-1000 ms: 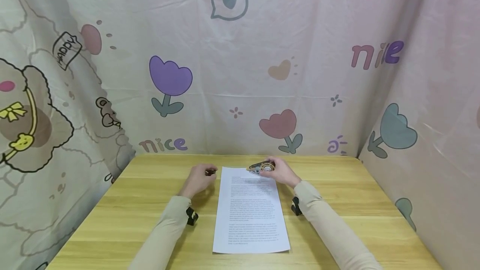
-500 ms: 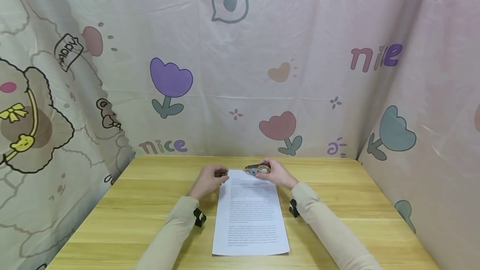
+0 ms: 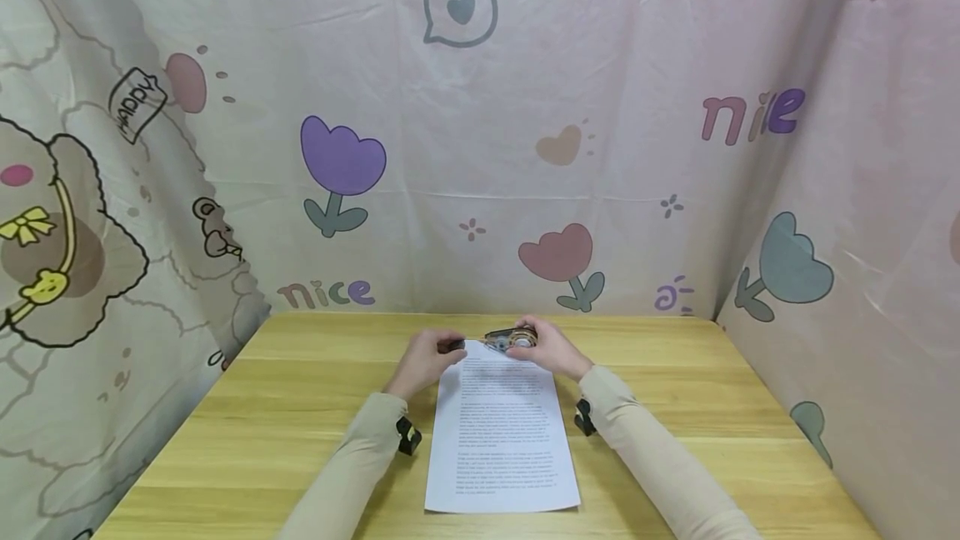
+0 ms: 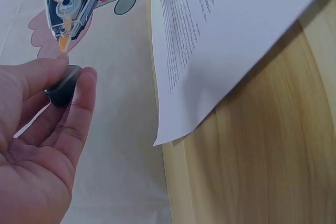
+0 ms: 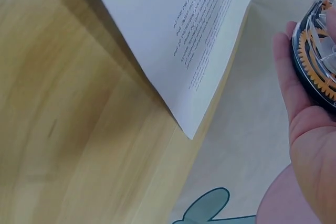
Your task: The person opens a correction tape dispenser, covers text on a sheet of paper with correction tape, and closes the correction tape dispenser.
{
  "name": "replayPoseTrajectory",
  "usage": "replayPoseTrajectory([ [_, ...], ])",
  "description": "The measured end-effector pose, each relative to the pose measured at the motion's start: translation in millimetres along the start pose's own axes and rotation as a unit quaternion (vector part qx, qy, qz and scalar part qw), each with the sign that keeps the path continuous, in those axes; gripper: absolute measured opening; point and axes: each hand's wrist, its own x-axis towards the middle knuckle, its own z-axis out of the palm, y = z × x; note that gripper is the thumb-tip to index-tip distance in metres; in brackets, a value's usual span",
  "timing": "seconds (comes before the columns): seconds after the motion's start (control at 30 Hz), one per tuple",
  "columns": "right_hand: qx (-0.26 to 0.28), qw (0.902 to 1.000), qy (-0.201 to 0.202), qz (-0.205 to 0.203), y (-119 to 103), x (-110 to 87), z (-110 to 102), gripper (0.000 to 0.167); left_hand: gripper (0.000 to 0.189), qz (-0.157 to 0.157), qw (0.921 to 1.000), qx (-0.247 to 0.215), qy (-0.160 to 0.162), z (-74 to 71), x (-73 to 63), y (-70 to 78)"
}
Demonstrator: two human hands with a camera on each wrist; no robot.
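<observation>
My right hand (image 3: 557, 350) grips a correction tape (image 4: 68, 1) with a clear and dark body, orange gears inside and an orange tip aimed left. In the left wrist view, my left hand (image 4: 50, 124) pinches a small dark cap (image 4: 64, 86) between thumb and fingers. The cap is close in front of the tape's bare tip (image 4: 64, 43), a small gap between them. Both hands are above the far end of a printed sheet of paper (image 3: 498, 440). The right wrist view shows the tape's gear side (image 5: 317, 59) against the palm and fingers.
The sheet lies lengthwise on a wooden table (image 3: 300, 407), its far corners curling slightly in the wrist views. A patterned cloth curtain (image 3: 465, 123) hangs behind the far edge and along both sides.
My left hand has moved right with the cap, from beside the sheet to over its far left corner. My right hand has shifted slightly left with the correction tape, narrowing the gap.
</observation>
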Motion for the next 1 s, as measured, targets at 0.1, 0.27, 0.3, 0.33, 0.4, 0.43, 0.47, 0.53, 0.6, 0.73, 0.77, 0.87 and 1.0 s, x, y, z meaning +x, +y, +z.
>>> replayPoseTrajectory([
  [0.1,0.0,1.0,-0.002,-0.007,-1,0.4,2,0.038,0.024,0.002,1.0,-0.004,0.0,1.6,0.4,2.2],
  [0.27,-0.005,0.9995,-0.008,-0.03,-1,0.8,5,0.037,0.023,0.001,0.9999,-0.014,0.0,4.8,0.8,4.2],
  [0.3,-0.005,0.9994,-0.01,-0.033,-1,0.7,5,0.036,0.023,0.001,0.9999,-0.017,0.0,5.3,0.6,4.7],
  [0.33,-0.005,0.9993,-0.011,-0.035,-2,0.7,6,0.035,0.023,0.003,0.9998,-0.02,0.0,5.8,0.6,4.9],
  [0.4,-0.003,0.9992,-0.015,-0.036,-2,1.3,6,0.034,0.024,0.008,0.9996,-0.028,-0.001,6.4,0.5,5.3],
  [0.43,-0.001,0.9992,-0.016,-0.037,-2,1.6,6,0.034,0.024,0.011,0.9994,-0.032,-0.001,6.6,0.4,5.5],
  [0.47,0.0,0.9991,-0.017,-0.039,-2,1.9,6,0.034,0.025,0.012,0.9993,-0.037,-0.001,6.9,0.3,5.6],
  [0.53,0.006,0.999,-0.019,-0.04,-4,2.4,6,0.035,0.026,0.014,0.9989,-0.045,-0.002,7.1,0.2,6.0],
  [0.6,0.009,0.9991,-0.019,-0.037,-5,2.3,7,0.035,0.026,0.018,0.9986,-0.05,-0.004,7.6,-0.2,6.5],
  [0.73,0.008,0.9994,-0.018,-0.029,-7,1.5,7,0.036,0.024,0.024,0.9978,-0.06,-0.013,9.1,-0.2,7.5],
  [0.77,0.005,0.9993,-0.017,-0.032,-7,1.5,7,0.036,0.024,0.028,0.9974,-0.064,-0.016,9.5,-0.3,8.0],
  [0.87,0.001,0.9994,-0.015,-0.031,-8,1.1,8,0.036,0.024,0.033,0.9965,-0.075,-0.021,10.1,-0.1,10.2],
  [1.0,0.005,0.9995,-0.012,-0.028,-8,0.6,9,0.035,0.024,0.03,0.9959,-0.083,-0.023,10.4,-0.4,12.7],
])
